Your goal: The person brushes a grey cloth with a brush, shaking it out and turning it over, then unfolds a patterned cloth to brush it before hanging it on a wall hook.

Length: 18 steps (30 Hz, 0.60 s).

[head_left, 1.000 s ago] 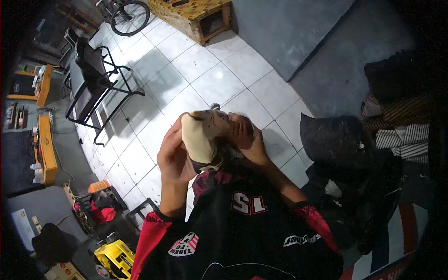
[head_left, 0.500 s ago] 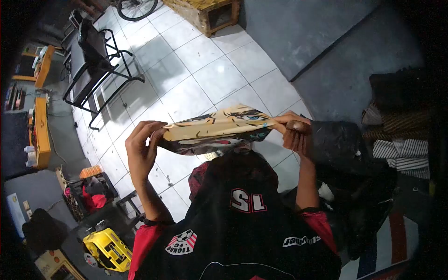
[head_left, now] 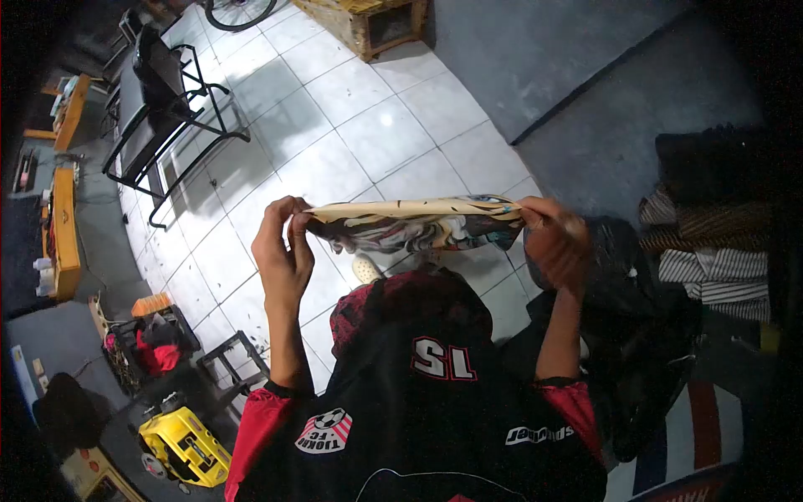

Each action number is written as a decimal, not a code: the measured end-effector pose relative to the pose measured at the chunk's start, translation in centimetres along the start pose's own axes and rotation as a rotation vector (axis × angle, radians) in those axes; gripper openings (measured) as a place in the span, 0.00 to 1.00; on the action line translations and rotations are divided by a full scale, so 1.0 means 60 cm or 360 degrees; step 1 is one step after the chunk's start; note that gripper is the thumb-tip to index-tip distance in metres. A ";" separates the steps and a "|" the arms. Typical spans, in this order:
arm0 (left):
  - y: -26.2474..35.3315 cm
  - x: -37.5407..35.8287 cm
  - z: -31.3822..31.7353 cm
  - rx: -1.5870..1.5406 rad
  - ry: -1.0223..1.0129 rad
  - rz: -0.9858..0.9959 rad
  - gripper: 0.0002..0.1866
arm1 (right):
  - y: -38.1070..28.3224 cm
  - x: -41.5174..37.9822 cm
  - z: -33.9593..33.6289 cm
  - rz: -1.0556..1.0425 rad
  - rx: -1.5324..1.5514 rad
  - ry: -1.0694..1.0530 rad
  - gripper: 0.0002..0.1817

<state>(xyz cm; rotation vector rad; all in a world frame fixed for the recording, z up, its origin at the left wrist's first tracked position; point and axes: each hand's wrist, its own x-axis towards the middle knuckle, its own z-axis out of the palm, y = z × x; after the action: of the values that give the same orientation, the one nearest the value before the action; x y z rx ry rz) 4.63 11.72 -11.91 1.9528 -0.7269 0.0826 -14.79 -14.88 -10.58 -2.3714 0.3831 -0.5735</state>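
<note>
A printed cloth (head_left: 410,224) with a cartoon face design in cream, dark and grey tones is stretched between my two hands, above my lap. My left hand (head_left: 284,243) pinches its left corner between thumb and fingers. At the opposite end my right hand (head_left: 556,238), somewhat blurred, is closed on the other corner. The cloth's top edge runs nearly straight, and the lower part sags in folds, so most of the printed face is hidden.
White floor tiles (head_left: 343,109) lie ahead. Left are a black-framed chair (head_left: 167,109), a crate of items (head_left: 155,343) and a yellow toy car (head_left: 186,439). Folded striped cloths (head_left: 711,276) are stacked at right. A wooden box (head_left: 368,25) stands at the far end.
The cloth is pulled straighter and its upper part has tipped, so the printed eyes no longer show clearly. Both hands have shifted a little to the right.
</note>
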 end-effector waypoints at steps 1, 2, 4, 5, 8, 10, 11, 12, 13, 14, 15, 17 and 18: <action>0.002 0.000 0.001 0.0014 -0.0135 -0.0019 0.06 | 0.010 -0.003 -0.003 0.0017 0.0008 -0.0065 0.06; 0.006 0.000 0.001 0.0031 -0.0269 -0.0041 0.06 | 0.019 -0.006 -0.005 0.0033 0.0014 -0.0129 0.07; 0.017 -0.001 0.000 0.0004 -0.0577 -0.0167 0.06 | 0.039 -0.013 -0.003 0.0159 0.0281 -0.0166 0.12; -0.002 -0.007 0.002 -0.0007 -0.0782 -0.0098 0.08 | 0.048 -0.019 -0.001 0.0324 0.0260 -0.0196 0.13; -0.022 -0.013 -0.012 0.0042 -0.1395 -0.0072 0.13 | 0.125 -0.060 0.023 0.0233 -0.0203 -0.0162 0.13; -0.067 -0.031 -0.012 0.0044 -0.1475 0.0039 0.13 | 0.093 -0.045 0.007 0.0173 0.0199 -0.0351 0.13; -0.090 -0.039 -0.014 0.0062 -0.1490 0.0094 0.12 | 0.070 -0.034 0.000 0.0141 0.0403 -0.0444 0.12; -0.099 -0.040 -0.018 0.0107 -0.1475 0.0058 0.11 | 0.049 -0.028 -0.003 0.0227 0.0377 -0.0588 0.12; -0.106 -0.040 -0.021 0.0151 -0.1463 0.0020 0.11 | 0.029 -0.025 -0.005 0.0316 0.0350 -0.0733 0.13; -0.110 -0.042 -0.019 0.0192 -0.1455 -0.0017 0.10 | 0.021 -0.027 -0.006 0.0409 0.0321 -0.0877 0.13; -0.112 -0.044 -0.015 0.0192 -0.1210 0.0078 0.13 | 0.025 -0.032 -0.002 0.0484 0.0081 -0.0913 0.13; -0.088 -0.043 -0.017 0.0567 -0.1005 -0.0058 0.16 | 0.043 -0.047 0.016 0.0616 -0.0405 -0.0970 0.13; -0.074 -0.044 -0.014 0.0566 -0.0849 -0.0026 0.16 | 0.049 -0.056 0.029 0.0530 -0.0475 -0.0750 0.13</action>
<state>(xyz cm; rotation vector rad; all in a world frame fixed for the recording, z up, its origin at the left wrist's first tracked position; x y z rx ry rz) 5.00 15.02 -15.97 2.3506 -1.0990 -0.3555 -17.17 -14.76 -14.70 -2.5448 0.6616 0.2109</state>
